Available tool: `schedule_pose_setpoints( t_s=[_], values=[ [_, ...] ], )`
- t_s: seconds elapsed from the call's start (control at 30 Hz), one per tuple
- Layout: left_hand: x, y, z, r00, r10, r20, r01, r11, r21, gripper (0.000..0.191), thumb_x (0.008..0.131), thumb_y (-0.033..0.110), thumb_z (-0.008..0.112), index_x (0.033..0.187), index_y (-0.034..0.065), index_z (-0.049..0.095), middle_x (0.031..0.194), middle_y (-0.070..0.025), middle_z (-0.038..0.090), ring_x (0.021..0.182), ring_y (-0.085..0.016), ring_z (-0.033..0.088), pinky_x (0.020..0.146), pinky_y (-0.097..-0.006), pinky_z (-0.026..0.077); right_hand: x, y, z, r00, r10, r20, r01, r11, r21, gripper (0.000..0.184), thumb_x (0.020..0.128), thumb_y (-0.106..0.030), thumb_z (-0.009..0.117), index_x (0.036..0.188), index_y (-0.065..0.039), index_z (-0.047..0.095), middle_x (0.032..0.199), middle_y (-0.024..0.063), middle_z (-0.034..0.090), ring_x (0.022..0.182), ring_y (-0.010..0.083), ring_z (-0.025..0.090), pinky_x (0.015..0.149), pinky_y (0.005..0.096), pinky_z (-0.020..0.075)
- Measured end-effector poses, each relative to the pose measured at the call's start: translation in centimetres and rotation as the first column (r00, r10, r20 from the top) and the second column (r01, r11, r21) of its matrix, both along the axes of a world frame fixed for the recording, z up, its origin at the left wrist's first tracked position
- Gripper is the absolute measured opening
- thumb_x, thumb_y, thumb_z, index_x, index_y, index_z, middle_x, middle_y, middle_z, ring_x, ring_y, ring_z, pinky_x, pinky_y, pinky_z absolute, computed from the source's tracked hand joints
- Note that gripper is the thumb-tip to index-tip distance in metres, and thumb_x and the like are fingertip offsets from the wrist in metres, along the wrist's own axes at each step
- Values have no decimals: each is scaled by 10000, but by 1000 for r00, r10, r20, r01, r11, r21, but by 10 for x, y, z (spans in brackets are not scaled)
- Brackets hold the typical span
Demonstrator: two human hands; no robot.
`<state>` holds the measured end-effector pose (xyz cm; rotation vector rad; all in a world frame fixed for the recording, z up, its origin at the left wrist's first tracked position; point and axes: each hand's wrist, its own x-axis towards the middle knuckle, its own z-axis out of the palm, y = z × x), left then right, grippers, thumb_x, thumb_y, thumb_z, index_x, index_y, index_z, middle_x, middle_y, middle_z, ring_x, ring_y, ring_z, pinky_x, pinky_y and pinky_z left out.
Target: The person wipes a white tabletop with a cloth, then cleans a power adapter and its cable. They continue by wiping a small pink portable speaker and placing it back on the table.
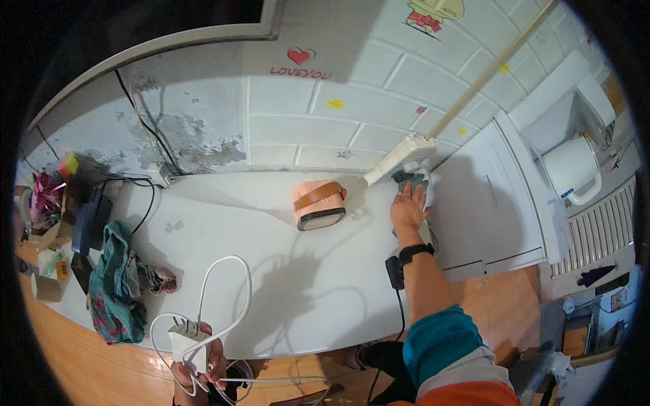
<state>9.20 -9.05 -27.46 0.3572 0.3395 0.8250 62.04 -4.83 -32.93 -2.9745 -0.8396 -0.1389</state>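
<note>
My left hand (pixel 210 355) grips a white power adapter (pixel 190 345) whose metal prongs point up. From it a white cable (pixel 249 284) loops above the table and trails down around my fingers. My right hand (pixel 410 210) reaches to the table's right end with its fingers spread. Their tips lie at a grey-green cloth (pixel 417 181), and whether they press on it I cannot tell. Left of that hand a pink box-shaped device (pixel 319 203) with a brown strap stands on the white table (pixel 284 325).
A wooden pole (pixel 492 71) rises from a white block (pixel 398 160) against the wall. Right of the table is a white cabinet-like appliance (pixel 477 213), with a white kettle (pixel 571 167) beyond. A teal cloth (pixel 114 289) and a dark blue box (pixel 91 221) occupy the left end.
</note>
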Motion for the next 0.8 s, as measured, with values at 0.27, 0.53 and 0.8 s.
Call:
schedule_pose_setpoints(
  t_s=[0.27,0.53,0.8],
  values=[
    [-14,10,4,998,33,52,-36,997,64,740,747,390,727,1241,7,331,773,-94,461,491,-152,508,385,-291,506,-39,-3,-10,994,88,68,-90,995,34,498,935,-327,337,1387,-119,338,1458,144,258,1333,344,224,1068,581,70],
    [-29,11,1,997,29,65,-31,999,32,737,754,386,717,1247,-6,333,786,-98,469,509,-163,525,404,-301,522,-79,26,-11,997,80,-8,-79,989,122,533,888,-257,445,1374,-61,344,1434,162,294,1321,379,218,1093,468,141],
    [-47,6,-1,993,34,111,-36,999,14,733,742,367,733,1231,-15,342,787,-107,475,507,-179,536,413,-316,530,-93,41,-14,983,180,27,-182,972,148,657,732,-109,641,1331,-8,388,1390,172,366,1295,331,284,1090,376,196]
  ],
)
